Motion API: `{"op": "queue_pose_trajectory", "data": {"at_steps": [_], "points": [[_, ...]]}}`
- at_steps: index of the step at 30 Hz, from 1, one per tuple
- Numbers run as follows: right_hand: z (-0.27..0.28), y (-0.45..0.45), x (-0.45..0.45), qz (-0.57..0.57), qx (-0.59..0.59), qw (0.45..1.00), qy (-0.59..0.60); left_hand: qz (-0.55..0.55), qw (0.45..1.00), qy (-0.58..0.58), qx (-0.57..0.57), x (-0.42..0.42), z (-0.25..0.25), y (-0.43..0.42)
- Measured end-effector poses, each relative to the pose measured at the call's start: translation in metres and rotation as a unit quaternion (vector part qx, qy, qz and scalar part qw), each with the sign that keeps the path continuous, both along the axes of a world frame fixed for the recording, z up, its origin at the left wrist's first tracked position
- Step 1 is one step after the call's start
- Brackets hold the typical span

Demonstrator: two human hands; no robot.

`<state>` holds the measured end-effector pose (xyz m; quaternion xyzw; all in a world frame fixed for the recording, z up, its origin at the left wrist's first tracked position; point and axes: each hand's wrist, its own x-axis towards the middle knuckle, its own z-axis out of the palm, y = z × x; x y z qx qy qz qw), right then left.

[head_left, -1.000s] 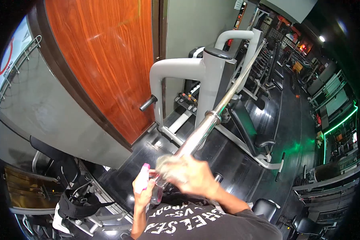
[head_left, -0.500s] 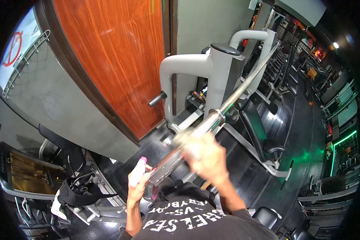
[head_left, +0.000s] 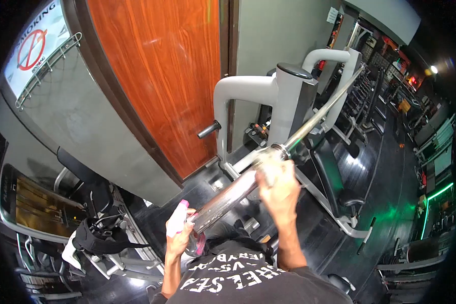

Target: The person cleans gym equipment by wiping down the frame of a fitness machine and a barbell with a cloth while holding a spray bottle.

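In the head view, a barbell (head_left: pixel 227 201) slants from my lap up to the far right, its thick metal sleeve nearest me. My right hand (head_left: pixel 281 191) is closed around a pale cloth (head_left: pixel 269 166), pressed on the sleeve just short of its collar; motion blurs both. Beside the sleeve's near end, my left hand (head_left: pixel 176 244) grips a spray bottle (head_left: pixel 176 219) with a white head and pink nozzle. The clear bottle body is partly hidden by the fingers and sleeve.
Behind the bar stands a grey rack frame (head_left: pixel 244 90) with a black peg (head_left: pixel 209 129). A padded bench (head_left: pixel 334 175) sits to the right. At lower left, a black bag (head_left: pixel 104 237) hangs on a machine. A wooden door (head_left: pixel 159 76) is ahead.
My right hand and the cloth have slid up the sleeve toward the collar, baring more metal below. The left hand keeps its hold on the spray bottle. The view has shifted slightly.
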<state>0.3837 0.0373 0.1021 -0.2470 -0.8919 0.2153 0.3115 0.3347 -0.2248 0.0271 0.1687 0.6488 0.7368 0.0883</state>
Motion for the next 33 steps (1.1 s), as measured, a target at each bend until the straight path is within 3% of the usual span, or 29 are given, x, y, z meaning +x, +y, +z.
{"op": "queue_pose_trajectory", "data": {"at_steps": [2, 3, 4, 6, 8, 10, 12, 13, 14, 16, 18, 20, 21, 23, 25, 26, 27, 28, 30, 31, 32, 33], "points": [[0.004, -0.033, 0.005, 0.213, 0.045, 0.973, 0.083, 0.008, 1.0, 0.029, 0.001, -0.002, -0.008, 0.0], [0.004, -0.05, 0.011, 0.303, 0.051, 0.949, 0.073, 0.011, 0.999, 0.04, 0.007, -0.002, -0.013, 0.0], [-0.006, -0.064, 0.018, 0.362, -0.014, 0.932, 0.027, 0.011, 0.999, 0.052, 0.012, -0.002, -0.015, -0.001], [-0.006, -0.065, 0.025, 0.368, -0.021, 0.929, -0.033, -0.008, 0.998, 0.056, -0.015, -0.005, -0.017, -0.008], [-0.001, -0.037, 0.014, 0.33, -0.011, 0.939, 0.1, -0.023, 0.997, 0.058, -0.04, -0.007, -0.019, -0.011], [-0.012, 0.003, 0.009, 0.152, 0.017, 0.986, 0.071, -0.051, 0.998, 0.028, -0.031, -0.009, -0.022, -0.011], [-0.022, 0.044, 0.002, -0.012, -0.147, 0.982, 0.122, -0.053, 0.998, 0.019, -0.041, -0.008, -0.019, -0.012], [-0.028, 0.064, -0.002, 0.029, -0.022, 0.99, 0.138, -0.056, 0.998, 0.009, -0.038, -0.007, -0.017, -0.012], [-0.027, 0.061, -0.003, 0.032, -0.108, 0.984, 0.14, -0.058, 0.998, -0.001, -0.036, -0.006, -0.015, -0.01], [0.008, 0.011, 0.004, 0.046, -0.088, 0.995, 0.031, -0.051, 0.998, -0.002, -0.03, -0.004, -0.01, -0.008], [0.008, -0.03, 0.004, 0.271, 0.039, 0.956, 0.107, -0.046, 0.999, 0.001, -0.027, -0.002, -0.012, -0.004], [-0.001, -0.071, 0.021, 0.37, -0.066, 0.927, -0.008, 0.003, 1.0, 0.01, -0.001, 0.002, -0.021, -0.003], [-0.001, -0.07, 0.022, 0.37, -0.07, 0.926, -0.006, -0.002, 0.999, -0.039, -0.018, 0.005, -0.022, -0.007], [0.001, -0.054, 0.019, 0.362, -0.073, 0.929, 0.021, 0.004, 0.999, -0.029, -0.021, 0.006, -0.021, -0.006], [0.023, -0.021, 0.01, 0.232, 0.004, 0.969, 0.083, 0.008, 1.0, -0.019, -0.013, 0.007, -0.023, -0.004], [0.013, 0.0, 0.009, 0.084, -0.119, 0.989, 0.026, 0.008, 1.0, -0.02, -0.011, 0.007, -0.021, -0.002], [0.018, 0.022, -0.002, 0.004, -0.168, 0.985, 0.049, 0.019, 0.999, -0.004, -0.033, 0.008, -0.017, 0.0], [0.023, 0.034, -0.007, -0.02, -0.043, 0.998, 0.049, 0.03, 0.998, 0.011, -0.054, 0.01, -0.014, 0.003], [0.015, 0.025, -0.006, -0.057, -0.085, 0.994, 0.03, 0.038, 0.997, 0.011, -0.06, 0.014, -0.01, 0.007], [0.009, 0.007, 0.0, -0.021, 0.0, 0.999, -0.029, 0.047, 0.996, 0.014, -0.072, 0.013, -0.009, 0.007], [0.02, -0.019, 0.006, 0.079, -0.036, 0.996, 0.003, 0.045, 0.996, 0.016, -0.072, 0.012, -0.012, 0.005], [0.006, -0.032, 0.005, 0.207, 0.052, 0.977, -0.006, 0.041, 0.998, -0.02, -0.038, 0.012, -0.019, 0.003]]}}
